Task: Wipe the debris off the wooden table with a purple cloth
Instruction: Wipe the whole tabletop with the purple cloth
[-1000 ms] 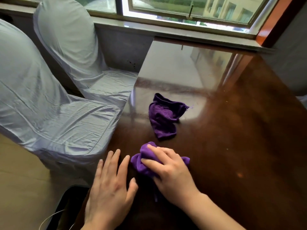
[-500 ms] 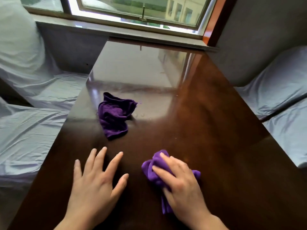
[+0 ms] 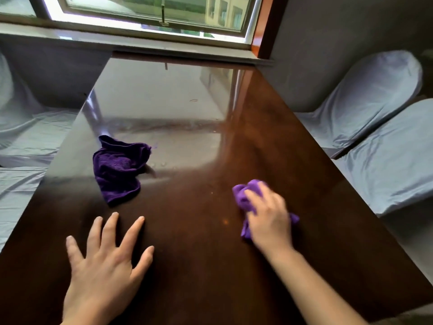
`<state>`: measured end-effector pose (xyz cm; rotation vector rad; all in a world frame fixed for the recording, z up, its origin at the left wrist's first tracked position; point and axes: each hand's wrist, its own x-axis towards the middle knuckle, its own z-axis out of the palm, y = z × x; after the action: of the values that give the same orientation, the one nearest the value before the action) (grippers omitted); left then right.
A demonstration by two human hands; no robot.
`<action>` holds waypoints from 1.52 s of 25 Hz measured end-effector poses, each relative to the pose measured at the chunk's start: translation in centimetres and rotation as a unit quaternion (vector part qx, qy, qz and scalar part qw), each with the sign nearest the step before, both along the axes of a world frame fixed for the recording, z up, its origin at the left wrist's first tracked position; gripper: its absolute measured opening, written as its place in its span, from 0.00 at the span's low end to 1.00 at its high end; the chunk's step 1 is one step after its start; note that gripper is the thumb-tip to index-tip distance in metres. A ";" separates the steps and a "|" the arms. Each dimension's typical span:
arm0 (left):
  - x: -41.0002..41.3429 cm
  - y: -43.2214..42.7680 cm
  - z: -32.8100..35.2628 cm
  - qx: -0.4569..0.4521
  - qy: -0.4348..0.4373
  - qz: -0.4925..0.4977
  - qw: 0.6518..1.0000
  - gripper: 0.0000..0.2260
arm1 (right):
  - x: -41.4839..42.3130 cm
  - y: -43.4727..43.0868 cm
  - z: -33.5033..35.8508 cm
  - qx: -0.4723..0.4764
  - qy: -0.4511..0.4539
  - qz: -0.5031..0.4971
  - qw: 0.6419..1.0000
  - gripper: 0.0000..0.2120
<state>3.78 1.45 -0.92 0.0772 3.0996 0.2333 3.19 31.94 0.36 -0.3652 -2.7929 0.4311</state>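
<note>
your right hand (image 3: pixel 269 219) is closed over a bunched purple cloth (image 3: pixel 246 195), pressing it down on the right half of the wooden table (image 3: pixel 199 231), with cloth showing past the fingertips and at the heel of the palm. your left hand (image 3: pixel 105 266) lies flat on the table near its front edge, fingers spread and holding nothing. a second, darker purple cloth (image 3: pixel 119 170) sits crumpled on the left side, well apart from both hands, with small specks on the glossy surface beside it.

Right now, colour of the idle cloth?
Dark purple cloth, darker than the one in hand; head view.
</note>
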 end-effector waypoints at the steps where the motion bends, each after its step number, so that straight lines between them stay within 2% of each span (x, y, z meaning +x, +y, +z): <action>1: 0.0 0.0 0.1 0.003 0.002 0.001 1.000 0.34 | 1.4 -2.6 -0.5 0.008 0.007 0.073 0.997 0.23; 3: 0.1 0.0 0.3 0.006 0.001 0.001 1.000 0.34 | 4.6 -5.4 -1.0 0.021 -0.003 0.222 0.975 0.23; 5: 0.1 0.1 0.4 0.004 -0.002 0.000 1.000 0.34 | 4.6 -2.7 -0.8 0.045 0.000 0.274 0.961 0.23; 6: 0.1 0.2 0.5 0.007 -0.003 0.001 1.000 0.34 | 3.6 -0.6 -0.6 0.044 -0.008 0.241 0.969 0.24; 8: 0.1 0.5 0.6 0.008 -0.001 -0.002 1.000 0.34 | 0.3 3.3 0.0 0.029 -0.029 0.114 0.993 0.25; 11: 0.5 0.7 0.7 0.009 0.013 -0.044 0.999 0.32 | -6.1 5.1 -0.2 0.006 -0.022 -0.042 0.999 0.20; 14: 0.6 0.4 0.9 0.006 0.025 -0.054 0.998 0.35 | -11.0 4.7 -0.8 -0.005 -0.011 -0.082 0.997 0.19; 17: 0.2 0.5 1.0 0.020 0.023 -0.049 0.998 0.29 | -14.3 5.0 -1.2 -0.014 -0.001 -0.107 0.994 0.18; 19: -0.1 0.6 0.9 0.025 0.016 -0.043 0.999 0.29 | -16.5 4.2 -0.5 -0.033 0.002 -0.117 0.993 0.18; 21: -0.2 0.6 0.7 0.027 0.024 -0.040 0.999 0.29 | -16.8 1.5 0.4 -0.043 0.020 -0.078 0.996 0.17; 23: -0.3 0.4 0.7 0.034 0.025 -0.038 0.998 0.29 | -13.9 -3.1 0.9 -0.050 0.027 0.047 0.997 0.17; 26: 0.0 0.4 0.7 0.034 0.041 -0.036 0.998 0.31 | -4.0 -9.5 -0.4 -0.026 0.011 0.279 0.960 0.17; 28: 0.1 0.5 0.6 0.031 0.036 -0.036 0.998 0.35 | 0.1 -8.3 -0.7 -0.014 0.009 0.342 0.939 0.17; 30: -0.1 0.4 0.5 0.032 0.030 -0.030 0.999 0.30 | 1.3 -3.0 -0.5 0.014 0.021 0.290 0.957 0.20; 33: -0.1 0.2 -0.1 0.028 0.039 -0.029 0.998 0.29 | 3.6 7.6 0.3 0.012 -0.012 0.066 0.998 0.24; 35: -0.2 0.1 -0.8 0.028 0.048 -0.034 0.998 0.28 | 6.0 12.6 0.9 0.002 -0.019 -0.073 0.997 0.24; 38: -0.5 -0.3 -2.0 0.022 0.071 -0.043 0.996 0.28 | 7.4 11.9 0.3 0.001 -0.016 -0.150 0.989 0.22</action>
<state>3.29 1.13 -2.88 0.2391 3.2230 0.3077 10.61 43.86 0.68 -0.7839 -2.7041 0.3550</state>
